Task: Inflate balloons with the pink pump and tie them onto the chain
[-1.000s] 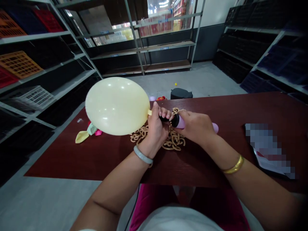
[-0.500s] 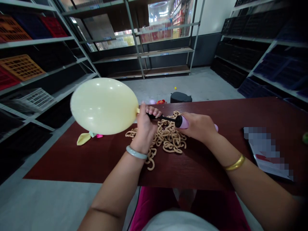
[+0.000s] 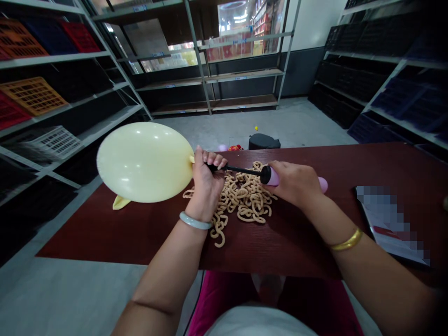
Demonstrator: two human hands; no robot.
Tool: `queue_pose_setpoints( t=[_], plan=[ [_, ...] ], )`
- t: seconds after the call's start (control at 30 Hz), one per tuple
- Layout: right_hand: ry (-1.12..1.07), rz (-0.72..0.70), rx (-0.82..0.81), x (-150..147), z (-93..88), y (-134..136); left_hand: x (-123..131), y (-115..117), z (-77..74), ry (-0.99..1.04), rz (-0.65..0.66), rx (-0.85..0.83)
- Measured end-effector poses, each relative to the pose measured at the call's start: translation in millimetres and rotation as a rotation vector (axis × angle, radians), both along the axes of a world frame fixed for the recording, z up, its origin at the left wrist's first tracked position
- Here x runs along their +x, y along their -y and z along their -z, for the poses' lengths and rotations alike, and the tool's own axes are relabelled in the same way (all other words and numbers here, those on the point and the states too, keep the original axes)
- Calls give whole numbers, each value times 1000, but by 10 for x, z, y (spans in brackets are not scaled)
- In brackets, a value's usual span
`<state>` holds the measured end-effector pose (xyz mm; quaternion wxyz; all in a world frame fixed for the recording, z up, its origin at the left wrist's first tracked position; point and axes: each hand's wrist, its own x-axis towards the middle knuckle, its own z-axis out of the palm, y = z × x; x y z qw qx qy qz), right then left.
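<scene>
A large pale yellow balloon (image 3: 145,162), swollen with air, sticks out leftward from my left hand (image 3: 209,179). That hand is closed round the balloon's neck and the black nozzle end of a hand pump (image 3: 245,171). My right hand (image 3: 296,183) grips the pump's purple body, whose rounded end shows beyond my palm. A thin black rod spans the gap between the hands. Beneath it on the table lies a heap of beige, chain-like loops (image 3: 250,198). A limp yellow balloon (image 3: 121,202) lies under the inflated one, which partly hides it.
The dark red table (image 3: 140,238) spreads before me. A flat tablet-like item (image 3: 392,224), its face blurred, lies at the right. Past the far edge are a black stool (image 3: 264,141) and small colourful items (image 3: 235,147). Shelves with crates (image 3: 35,95) stand around.
My left hand and the inflated balloon have shifted left and slightly down. My right hand has moved a little right, so more of the pump's rod shows. The balloon now covers the small green and pink pieces.
</scene>
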<state>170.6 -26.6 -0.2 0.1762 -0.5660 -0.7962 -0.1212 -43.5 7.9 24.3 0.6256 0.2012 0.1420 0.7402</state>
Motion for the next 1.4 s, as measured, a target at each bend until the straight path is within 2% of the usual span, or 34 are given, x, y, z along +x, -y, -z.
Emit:
queue_pose_setpoints(
  t=[0.23,0.37,0.57,0.7,0.83,0.93,1.13,1.23,1.4],
  plan=[
    [-16,-12,-44,-195,6,108,480,209,149,-102,87,-91],
    [-35,-7,-37,-248,8,131,595,289,179,-118,89,-48],
    [-59,-25,-16,-220,1,86,499,211,120,-143,82,-53],
    [-55,-43,-12,-100,-23,20,182,63,6,-100,42,-36],
    [-38,-48,-9,33,-66,-30,-187,-38,-112,-118,-71,-50],
    [-29,-40,15,87,-87,-38,-317,-57,-145,-136,-119,-47],
    [26,27,30,110,-67,-39,-203,-62,-58,-77,-98,-23],
    [41,30,10,81,-40,-32,-52,-54,21,-86,-81,-59],
    [11,-18,-6,-52,7,23,263,41,141,-70,30,-87]
  ],
)
